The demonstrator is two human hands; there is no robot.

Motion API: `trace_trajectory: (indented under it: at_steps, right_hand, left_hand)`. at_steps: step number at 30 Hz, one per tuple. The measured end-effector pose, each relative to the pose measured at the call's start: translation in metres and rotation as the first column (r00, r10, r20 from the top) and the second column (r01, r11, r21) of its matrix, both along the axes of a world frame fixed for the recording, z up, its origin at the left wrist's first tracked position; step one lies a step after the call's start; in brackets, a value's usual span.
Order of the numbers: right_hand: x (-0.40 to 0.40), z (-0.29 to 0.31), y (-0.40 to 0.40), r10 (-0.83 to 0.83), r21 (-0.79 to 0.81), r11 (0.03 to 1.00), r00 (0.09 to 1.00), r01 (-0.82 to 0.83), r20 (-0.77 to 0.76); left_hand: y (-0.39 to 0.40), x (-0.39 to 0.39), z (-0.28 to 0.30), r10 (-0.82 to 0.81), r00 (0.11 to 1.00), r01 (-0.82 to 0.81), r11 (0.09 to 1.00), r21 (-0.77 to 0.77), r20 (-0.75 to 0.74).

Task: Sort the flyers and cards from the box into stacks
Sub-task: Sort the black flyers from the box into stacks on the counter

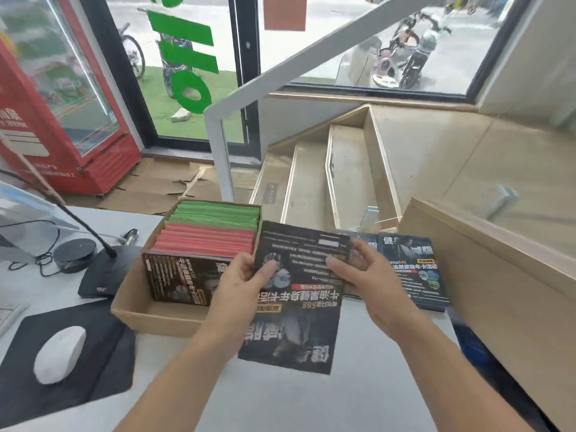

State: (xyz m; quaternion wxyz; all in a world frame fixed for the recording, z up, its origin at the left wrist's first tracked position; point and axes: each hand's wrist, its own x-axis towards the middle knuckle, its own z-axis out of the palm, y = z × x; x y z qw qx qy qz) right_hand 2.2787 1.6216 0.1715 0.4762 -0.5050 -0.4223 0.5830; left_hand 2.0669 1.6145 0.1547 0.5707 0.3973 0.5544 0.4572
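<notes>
The white desk (280, 400) carries a mouse (59, 353) on a black pad (103, 363) at left; a red cooler (62, 120) and wooden stairs (343, 169) stand beyond. The left hand (240, 285) pinches the left edge of a dark flyer (299, 294); the right hand (371, 275) grips its right edge. The cardboard box (137, 310) holds upright dark flyers, pink cards (205, 241) and green cards (218, 213). A flyer stack (414, 269) lies at right.
</notes>
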Motion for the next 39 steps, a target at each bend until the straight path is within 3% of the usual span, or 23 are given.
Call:
trace_trajectory:
  at_steps: [2,5,7,11,13,15,16,17,18,19,21,23,24,26,29,31,33,35,39]
  right_hand:
    - [0.011,-0.011,-0.007,-0.029,-0.066,0.997,1.000,0.030,0.008]
    - [0.023,-0.031,-0.018,-0.035,-0.151,0.988,0.997,0.045,0.065]
    - [0.028,-0.041,-0.025,-0.009,-0.167,0.986,0.996,0.024,0.090]
    - [0.044,-0.046,-0.036,0.147,-0.200,0.976,0.944,-0.089,0.296]
    - [0.052,-0.045,-0.040,0.221,-0.199,0.968,0.887,-0.151,0.406]
    - [0.055,-0.041,-0.042,0.271,-0.146,0.962,0.750,-0.231,0.604]
    - [0.056,-0.038,-0.041,0.288,-0.129,0.948,0.608,-0.292,0.740]
    - [0.056,-0.034,-0.041,0.273,-0.121,0.928,0.425,-0.352,0.863]
    - [0.056,-0.029,-0.040,0.228,-0.114,0.907,0.243,-0.406,0.943]
    - [0.056,-0.025,-0.038,0.174,-0.097,0.886,0.130,-0.453,0.976]
    - [0.056,-0.019,-0.035,0.116,-0.072,0.854,0.054,-0.515,0.992]
    - [0.056,-0.018,-0.031,0.103,-0.055,0.874,0.075,-0.483,0.992]
    - [0.057,-0.019,-0.029,0.105,-0.046,0.893,0.107,-0.448,0.989]
    - [0.060,-0.023,-0.024,0.091,-0.002,0.929,0.224,-0.370,0.970]
    - [0.072,-0.026,-0.020,0.075,0.030,0.984,0.552,-0.178,0.830]
    - [0.090,-0.030,-0.018,0.086,-0.041,0.996,0.698,-0.081,0.711]
    - [0.103,-0.040,-0.017,0.088,-0.101,0.994,0.797,-0.034,0.597]
    - [0.103,-0.054,-0.019,0.022,-0.095,0.995,0.905,0.020,0.425]
    - [0.074,-0.083,-0.030,-0.081,-0.021,0.996,0.977,0.087,0.195]
  left_hand:
    - [-0.002,0.029,-0.013,0.072,0.975,-0.025,0.976,-0.215,0.211]
    - [-0.005,0.059,-0.031,0.137,0.945,-0.042,0.951,-0.308,0.296]
    - [-0.005,0.072,-0.044,0.218,0.933,-0.117,0.936,-0.330,0.288]
    - [-0.003,0.085,-0.066,0.366,0.887,-0.246,0.890,-0.385,0.280]
    - [-0.004,0.086,-0.077,0.380,0.909,-0.299,0.882,-0.365,0.173]
    - [-0.010,0.082,-0.083,0.291,0.934,-0.319,0.941,-0.118,-0.205]
    - [-0.013,0.080,-0.085,0.241,0.888,-0.216,0.970,0.109,-0.391]
    - [-0.014,0.078,-0.085,0.177,0.827,-0.003,0.951,0.310,-0.534]
    - [-0.012,0.076,-0.081,0.080,0.759,0.250,0.880,0.403,-0.646]
    - [-0.009,0.076,-0.077,-0.037,0.675,0.461,0.802,0.381,-0.737]
    - [-0.002,0.077,-0.071,-0.246,0.509,0.687,0.693,0.217,-0.825]
    - [0.002,0.079,-0.067,-0.304,0.453,0.694,0.710,0.118,-0.838]
    - [0.003,0.079,-0.066,-0.315,0.472,0.660,0.746,0.092,-0.823]
    - [0.002,0.078,-0.069,-0.361,0.614,0.579,0.810,0.090,-0.701]
    - [-0.003,0.074,-0.075,-0.354,0.849,0.418,0.904,0.088,-0.393]
    - [-0.006,0.072,-0.078,-0.300,0.938,0.312,0.949,0.046,-0.174]
    - [-0.008,0.070,-0.083,-0.216,0.976,0.216,0.976,-0.005,-0.011]
    - [-0.009,0.070,-0.091,-0.167,0.984,0.170,0.984,-0.048,0.055]
    - [-0.009,0.076,-0.101,-0.213,0.977,0.213,0.976,-0.046,0.001]
